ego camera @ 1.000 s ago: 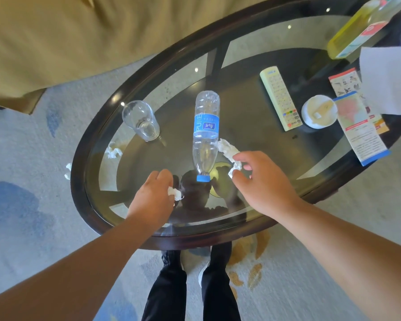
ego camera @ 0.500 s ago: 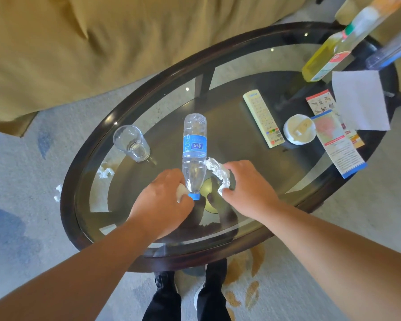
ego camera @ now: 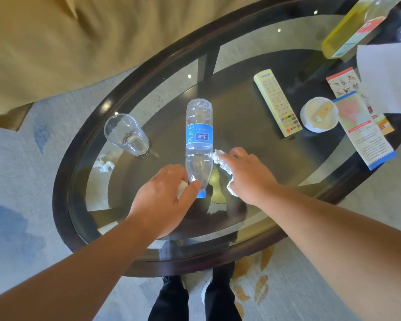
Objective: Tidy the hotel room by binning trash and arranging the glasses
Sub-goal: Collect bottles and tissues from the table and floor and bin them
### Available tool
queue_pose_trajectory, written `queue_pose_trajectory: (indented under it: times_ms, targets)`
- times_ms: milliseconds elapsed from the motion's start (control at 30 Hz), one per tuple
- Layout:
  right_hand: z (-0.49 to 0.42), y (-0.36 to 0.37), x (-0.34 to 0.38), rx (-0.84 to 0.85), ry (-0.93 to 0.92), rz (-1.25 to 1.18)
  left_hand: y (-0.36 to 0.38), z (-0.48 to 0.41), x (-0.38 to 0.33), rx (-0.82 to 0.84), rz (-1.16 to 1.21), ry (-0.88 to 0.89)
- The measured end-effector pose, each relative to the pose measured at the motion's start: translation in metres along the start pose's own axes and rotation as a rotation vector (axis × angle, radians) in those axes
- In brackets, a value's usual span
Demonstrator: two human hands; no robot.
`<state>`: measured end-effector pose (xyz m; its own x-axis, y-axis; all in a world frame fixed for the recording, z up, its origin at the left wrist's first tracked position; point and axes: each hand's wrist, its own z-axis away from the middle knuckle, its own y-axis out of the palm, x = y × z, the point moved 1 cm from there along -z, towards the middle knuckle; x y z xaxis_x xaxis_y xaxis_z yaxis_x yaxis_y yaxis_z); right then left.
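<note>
Near the glass table's [ego camera: 86, 140] front edge, the water bottle [ego camera: 199, 144] is lying between both hands: the left hand [ego camera: 164, 202] is gripping its neck, clutching a tissue scrap [ego camera: 182, 187]; the right hand [ego camera: 248, 174] is clamping a crumpled tissue [ego camera: 222, 162].

From my feed I see both forearms bare to the frame's edge, no sleeves, the left hand [ego camera: 162, 202] and right hand [ego camera: 245, 174] ungloved. Below the dark oval table rim [ego camera: 60, 181], black trouser legs [ego camera: 169, 302] end in dark shoes [ego camera: 171, 280].
</note>
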<state>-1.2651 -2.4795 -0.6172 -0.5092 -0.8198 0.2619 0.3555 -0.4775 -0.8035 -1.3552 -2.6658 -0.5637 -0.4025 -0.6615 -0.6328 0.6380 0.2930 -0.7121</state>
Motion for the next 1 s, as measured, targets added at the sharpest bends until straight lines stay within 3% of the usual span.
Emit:
queue_pose_trajectory:
  times_ms: [333,500,1000]
  targets:
    - [0.007,0.000,-0.010,-0.119,0.064,-0.060,0.003,-0.006,-0.002,-0.031,-0.011,0.017]
    - [0.029,-0.022,-0.002,-0.239,0.062,-0.246,-0.003,-0.001,-0.015,-0.045,0.004,0.003]
    - [0.089,-0.101,0.096,-0.269,-0.102,-0.565,-0.060,0.025,-0.057,-0.158,0.186,0.016]
